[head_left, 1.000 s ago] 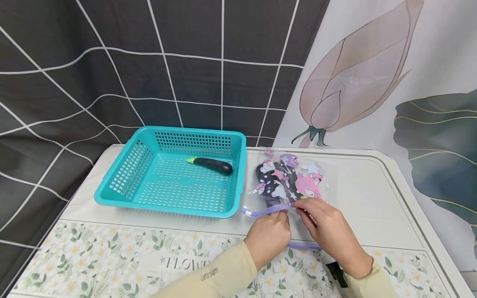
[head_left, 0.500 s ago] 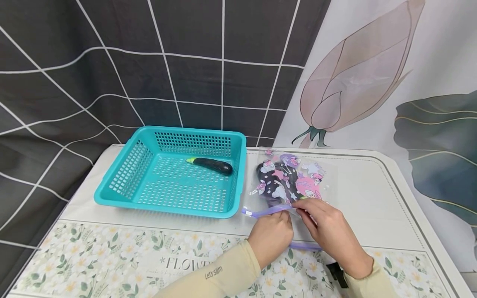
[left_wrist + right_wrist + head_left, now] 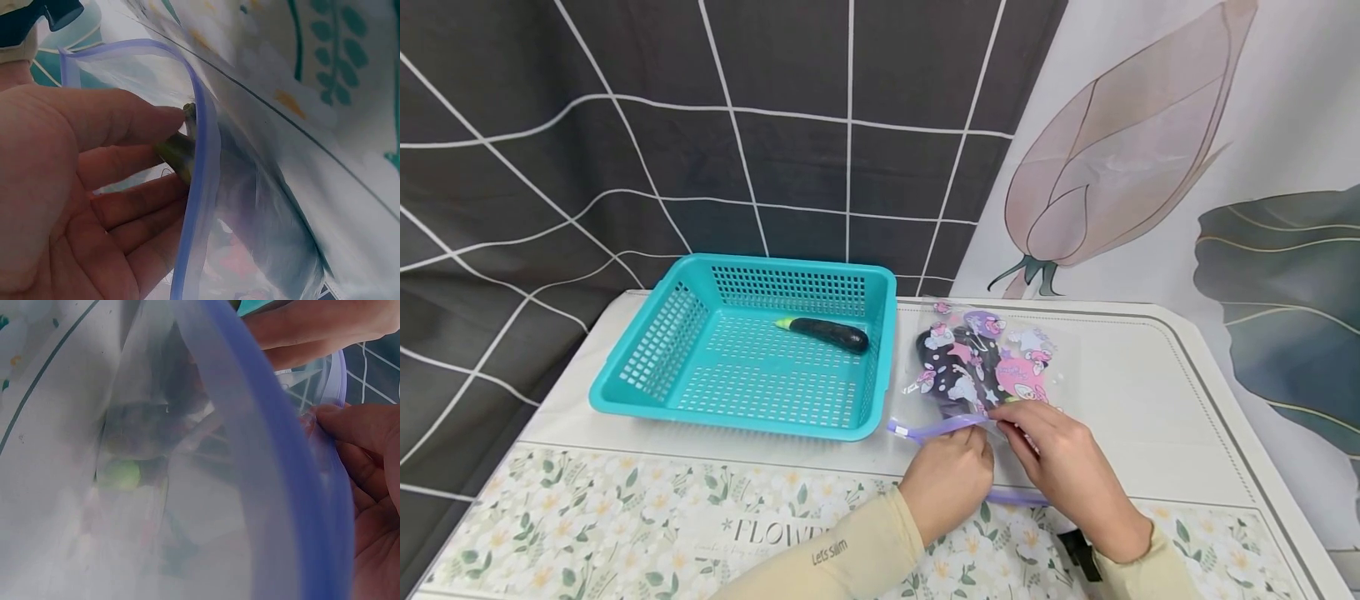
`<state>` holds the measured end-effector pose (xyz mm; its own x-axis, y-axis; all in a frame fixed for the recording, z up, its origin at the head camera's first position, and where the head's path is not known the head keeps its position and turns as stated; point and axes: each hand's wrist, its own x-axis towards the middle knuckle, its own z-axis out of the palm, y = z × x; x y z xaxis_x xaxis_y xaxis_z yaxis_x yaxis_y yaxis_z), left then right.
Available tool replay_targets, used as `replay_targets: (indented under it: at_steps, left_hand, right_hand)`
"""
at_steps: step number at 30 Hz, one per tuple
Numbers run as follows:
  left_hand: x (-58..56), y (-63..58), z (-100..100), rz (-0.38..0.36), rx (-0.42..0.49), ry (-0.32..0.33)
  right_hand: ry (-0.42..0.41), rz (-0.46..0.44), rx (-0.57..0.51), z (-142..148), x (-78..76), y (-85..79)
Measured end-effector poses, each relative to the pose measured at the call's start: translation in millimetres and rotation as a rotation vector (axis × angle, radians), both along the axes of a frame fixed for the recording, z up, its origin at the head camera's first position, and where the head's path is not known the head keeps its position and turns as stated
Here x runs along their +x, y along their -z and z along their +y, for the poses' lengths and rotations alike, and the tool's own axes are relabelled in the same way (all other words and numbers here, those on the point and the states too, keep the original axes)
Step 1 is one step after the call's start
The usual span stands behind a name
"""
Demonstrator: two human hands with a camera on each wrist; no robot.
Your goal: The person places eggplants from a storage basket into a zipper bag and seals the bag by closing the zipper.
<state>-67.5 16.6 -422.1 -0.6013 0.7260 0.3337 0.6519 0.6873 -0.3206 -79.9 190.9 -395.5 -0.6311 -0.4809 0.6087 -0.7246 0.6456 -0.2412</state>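
Note:
A clear zip bag [image 3: 1022,375] with pink and purple cartoon prints lies at the table's back, dark eggplants [image 3: 985,343] showing through it. My left hand [image 3: 949,479] reaches into the mouth of the bag. In the left wrist view, its thumb and fingers pinch the green stem end of an eggplant [image 3: 178,156] just inside the purple zip edge [image 3: 201,119]. My right hand [image 3: 1070,458] pinches the upper zip edge and holds the mouth apart. The right wrist view shows a green eggplant tip [image 3: 122,475] through the plastic.
Left of the bag stands a turquoise perforated basket [image 3: 737,419] with one eggplant [image 3: 829,333] in it. A flower-printed cloth [image 3: 647,517] covers the table's front. A dark gridded curtain [image 3: 790,150] hangs close behind.
My left hand has shifted slightly to the right at the bag's mouth. The right hand, basket and bag have stayed nearly in place.

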Motion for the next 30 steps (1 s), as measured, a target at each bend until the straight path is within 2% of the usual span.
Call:
replay_targets:
  at_steps: [6,12,17,30]
  left_hand:
    - [2.3,-0.5,-1,-0.038,-0.049,0.036]
    - [8.2,-6.4,-6,-0.029,-0.059,0.072]
    - [15.3,-12.6,-11,-0.010,-0.028,0.130]
    - [23.9,-25.6,-25,-0.099,0.062,0.295]
  right_hand:
    - [-0.009,0.009,-0.008,0,-0.2,0.6]
    - [-0.005,0.010,-0.002,0,0.1,0.2]
    - [0.007,-0.004,0.006,0,0.5,-1.0]
    - [0.016,-0.010,-0.002,-1,0.6,-0.6]
